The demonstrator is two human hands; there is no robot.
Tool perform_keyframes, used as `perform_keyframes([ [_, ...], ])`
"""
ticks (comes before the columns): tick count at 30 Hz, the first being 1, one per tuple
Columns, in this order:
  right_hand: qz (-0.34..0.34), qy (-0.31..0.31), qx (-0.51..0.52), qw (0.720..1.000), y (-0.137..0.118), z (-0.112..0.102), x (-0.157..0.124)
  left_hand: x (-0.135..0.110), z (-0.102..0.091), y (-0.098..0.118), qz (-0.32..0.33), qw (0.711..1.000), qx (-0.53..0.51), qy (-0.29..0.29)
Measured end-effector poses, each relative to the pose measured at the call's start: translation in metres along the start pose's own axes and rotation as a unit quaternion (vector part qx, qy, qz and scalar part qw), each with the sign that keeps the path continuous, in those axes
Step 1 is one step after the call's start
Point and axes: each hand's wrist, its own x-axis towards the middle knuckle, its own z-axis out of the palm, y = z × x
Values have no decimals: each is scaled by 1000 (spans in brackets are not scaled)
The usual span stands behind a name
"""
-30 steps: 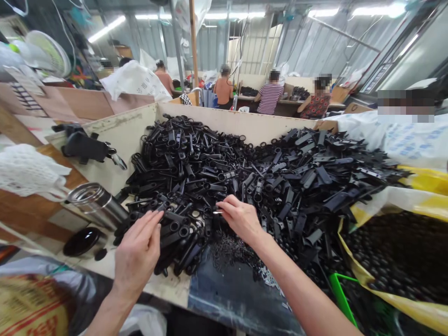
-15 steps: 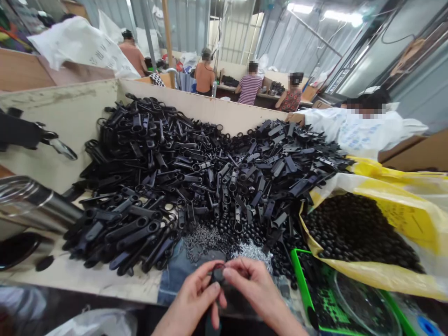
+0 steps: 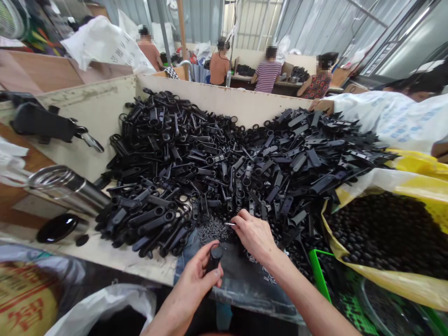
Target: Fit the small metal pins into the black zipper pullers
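Head view: a black part [image 3: 215, 255] stands upright in the left hand [image 3: 196, 284], whose fingers are closed around its lower end near the table's front edge. Just above it, apart, the right hand [image 3: 255, 235] pinches a pin [image 3: 230, 224] between thumb and forefinger, over small grey bits [image 3: 212, 229]. A pile [image 3: 210, 158] of black parts lies beyond.

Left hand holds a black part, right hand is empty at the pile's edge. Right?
Not quite. In the head view the right hand is not empty: it pinches a small pin. The left hand does hold a black part, at the edge of the pile.
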Motion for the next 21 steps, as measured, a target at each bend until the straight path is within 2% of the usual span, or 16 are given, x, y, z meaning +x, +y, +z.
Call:
perform_keyframes([
  [8,-7,43,43,998,1,6,-27,7,-7,-9,17,1000,6,22],
  [12,36,129,92,987,26,-2,-34,5,-7,-8,8,999,-34,32],
  [15,72,186,121,972,52,-17,-30,2,-1,-2,-36,998,-53,25],
  [17,80,197,123,969,62,-25,-21,1,3,2,-57,996,-71,27],
  [21,81,184,107,974,60,-30,2,4,9,5,-68,991,-114,18],
])
